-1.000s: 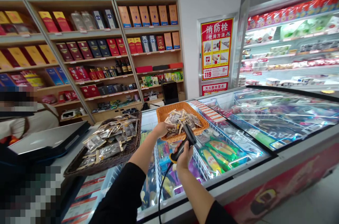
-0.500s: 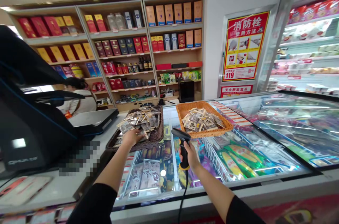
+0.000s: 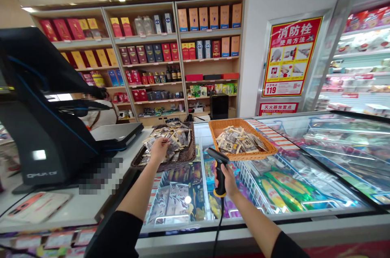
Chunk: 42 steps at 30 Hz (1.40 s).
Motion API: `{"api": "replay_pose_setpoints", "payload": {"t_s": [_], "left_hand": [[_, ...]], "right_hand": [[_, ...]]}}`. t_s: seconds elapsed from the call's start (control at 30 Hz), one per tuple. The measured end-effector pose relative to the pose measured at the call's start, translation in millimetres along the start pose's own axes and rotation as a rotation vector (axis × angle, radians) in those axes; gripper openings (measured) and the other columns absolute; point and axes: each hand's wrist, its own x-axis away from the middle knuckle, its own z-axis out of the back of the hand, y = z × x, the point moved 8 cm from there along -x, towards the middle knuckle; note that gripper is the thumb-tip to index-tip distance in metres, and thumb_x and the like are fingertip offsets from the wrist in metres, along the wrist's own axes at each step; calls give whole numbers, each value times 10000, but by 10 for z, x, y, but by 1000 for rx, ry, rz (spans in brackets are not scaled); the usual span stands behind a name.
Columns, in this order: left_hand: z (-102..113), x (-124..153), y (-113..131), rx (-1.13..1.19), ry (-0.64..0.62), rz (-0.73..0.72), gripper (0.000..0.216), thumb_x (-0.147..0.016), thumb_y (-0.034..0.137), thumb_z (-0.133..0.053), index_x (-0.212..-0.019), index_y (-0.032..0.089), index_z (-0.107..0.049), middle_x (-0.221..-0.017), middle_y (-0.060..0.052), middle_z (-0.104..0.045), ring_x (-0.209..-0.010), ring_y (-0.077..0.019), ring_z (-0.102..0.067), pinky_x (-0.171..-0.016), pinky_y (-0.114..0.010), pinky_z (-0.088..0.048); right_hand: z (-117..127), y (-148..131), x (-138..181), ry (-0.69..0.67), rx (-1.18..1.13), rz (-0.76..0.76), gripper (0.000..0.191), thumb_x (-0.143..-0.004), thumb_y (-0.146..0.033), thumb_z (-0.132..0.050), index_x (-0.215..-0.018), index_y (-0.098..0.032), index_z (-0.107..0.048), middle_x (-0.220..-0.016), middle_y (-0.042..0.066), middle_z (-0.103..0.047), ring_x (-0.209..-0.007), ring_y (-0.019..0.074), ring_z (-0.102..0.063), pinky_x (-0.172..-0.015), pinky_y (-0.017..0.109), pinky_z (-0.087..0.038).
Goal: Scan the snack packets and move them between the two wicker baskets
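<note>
My right hand (image 3: 227, 183) is wrapped round the grip of a black and yellow barcode scanner (image 3: 219, 174), its head pointing up and left and its cable hanging down. At the left, my left hand (image 3: 159, 150) reaches over a dark brown wicker basket (image 3: 190, 150) heaped with small clear-and-beige packets (image 3: 178, 134). Its fingers are pinched together at the top of the heap; what is between them, if anything, is hidden. An orange wicker basket (image 3: 215, 128) with similar packets (image 3: 239, 141) stands beyond the scanner.
Both baskets rest on a glass-topped freezer (image 3: 204, 217) with bagged goods inside. To the left stand a black checkout terminal (image 3: 45, 128) and a flat-topped device (image 3: 117, 134) on a counter. A person (image 3: 105, 113) is partly hidden behind the terminal. Boxed goods fill the back shelves (image 3: 146, 38).
My left hand has risen slightly from among the packets, its fingers drawn together. The view has shifted a little left. My right hand still holds the barcode scanner in much the same place.
</note>
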Motion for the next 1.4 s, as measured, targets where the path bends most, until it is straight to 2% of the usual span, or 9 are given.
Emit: {"api": "replay_pose_setpoints", "payload": {"t_s": [0.17,0.23,0.3,0.37,0.43,0.7,1.2,1.3,1.4], "left_hand": [[-254,-40,145,294,19,130,327,-801,387,-489,-1023,160,-566,-684,-26,-627,-653,-182,-587,-646,-289,-444],[-415,-34,113,482,32,244,316,-757,338,-562,-1013,152,-570,-703,-31,-637,-686,-184,-606,-663,-291,-458],[-612,-14,86,738,-23,330,319,-691,233,-633,-995,149,-579,-771,-43,-660,-744,-182,-629,-697,-290,-477],[-773,14,119,955,-139,344,355,-624,123,-668,-970,151,-596,-830,-49,-676,-793,-179,-641,-733,-293,-494],[-814,52,146,1046,-201,325,376,-572,46,-688,-929,145,-621,-867,-56,-686,-832,-181,-644,-771,-305,-504],[-666,156,103,981,-73,359,387,-450,42,-790,-816,100,-678,-801,-89,-702,-822,-229,-656,-768,-371,-537],[-728,146,76,940,-96,351,398,-397,78,-803,-784,84,-708,-698,-69,-691,-696,-200,-655,-709,-342,-541],[-611,117,157,787,-79,230,315,-515,110,-756,-828,110,-719,-755,-79,-710,-771,-226,-660,-759,-362,-525],[-416,111,494,494,5,-39,248,-682,145,-632,-907,198,-719,-911,-50,-712,-926,-229,-636,-871,-375,-473]], "right_hand": [[1,-16,6,-11,20,16,412,-752,-586,-557,-842,-199,-447,-565,-50,-546,-342,81,-461,-314,189,-360],[5,-54,16,-7,30,40,404,-758,-577,-554,-851,-201,-441,-559,-53,-540,-347,83,-465,-317,189,-361],[-1,-99,31,-3,48,69,386,-771,-562,-549,-848,-202,-437,-560,-54,-536,-348,80,-465,-321,186,-358],[-27,-140,51,-8,70,100,366,-785,-548,-540,-833,-202,-432,-567,-54,-534,-346,74,-458,-322,184,-351],[-71,-175,77,-30,93,133,345,-800,-533,-528,-819,-204,-428,-576,-54,-529,-349,67,-452,-328,181,-344],[-166,-221,184,-122,248,235,290,-858,-482,-470,-854,-193,-455,-601,-39,-520,-382,65,-442,-362,191,-355],[-215,-237,180,-169,239,215,296,-856,-476,-475,-904,-183,-468,-600,-39,-527,-368,66,-437,-356,192,-344],[-152,-255,172,-113,158,223,294,-845,-478,-493,-873,-186,-468,-617,-33,-539,-365,68,-445,-353,196,-343],[1,-408,163,53,49,331,303,-831,-491,-504,-820,-191,-464,-622,-32,-538,-381,73,-460,-360,199,-355]]}}
